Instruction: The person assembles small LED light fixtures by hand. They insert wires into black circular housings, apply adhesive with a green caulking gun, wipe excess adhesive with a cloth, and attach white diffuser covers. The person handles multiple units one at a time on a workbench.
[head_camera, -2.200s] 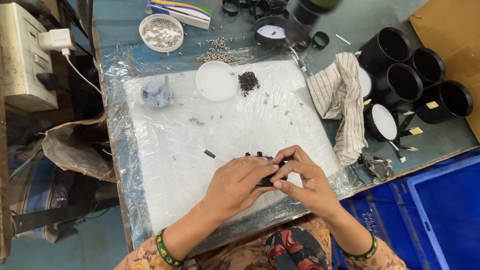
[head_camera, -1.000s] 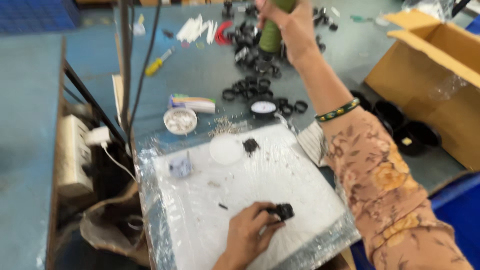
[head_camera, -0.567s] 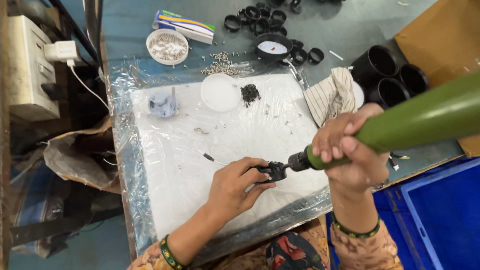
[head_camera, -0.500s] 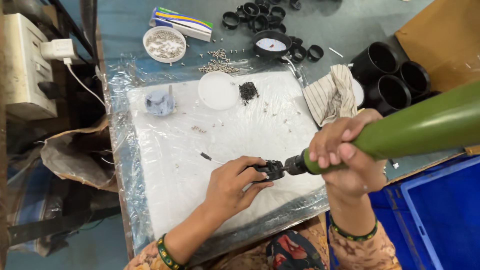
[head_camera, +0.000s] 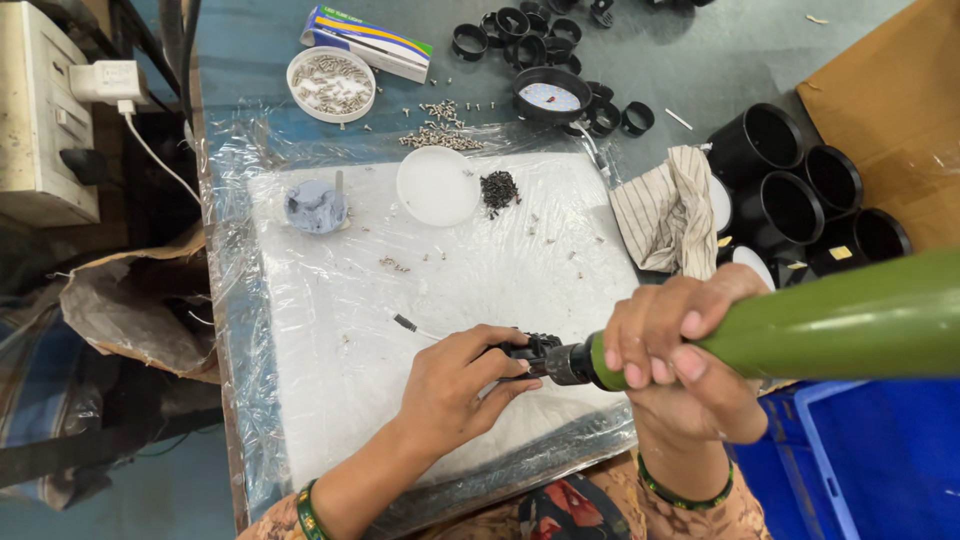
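Head view shows your left hand (head_camera: 455, 375) pinching a small black part (head_camera: 525, 348) between thumb and fingertips, pressed down on the white pad (head_camera: 320, 330) near its front edge. Your right hand (head_camera: 680, 350) is wrapped in a closed fist around the green power screwdriver (head_camera: 830, 320), whose dark metal tip meets the part from the side away from your left hand. Keep the driver's shaft in line with the screw you are seating; from this angle you cannot tell whether the bit sits squarely in the head, so check that before you press. Hold the part flat against the pad so it cannot spin, and keep your left fingertips (head_camera: 515, 360) behind the bit, not beside it, since a slip would likely run toward them. Push along the tool's axis with steady, light force. A heap of dark screws (head_camera: 498, 190) lies toward the far side of the pad, just beside the white round dish (head_camera: 437, 186), and the striped cloth (head_camera: 665, 210) lies at the pad's far right corner.
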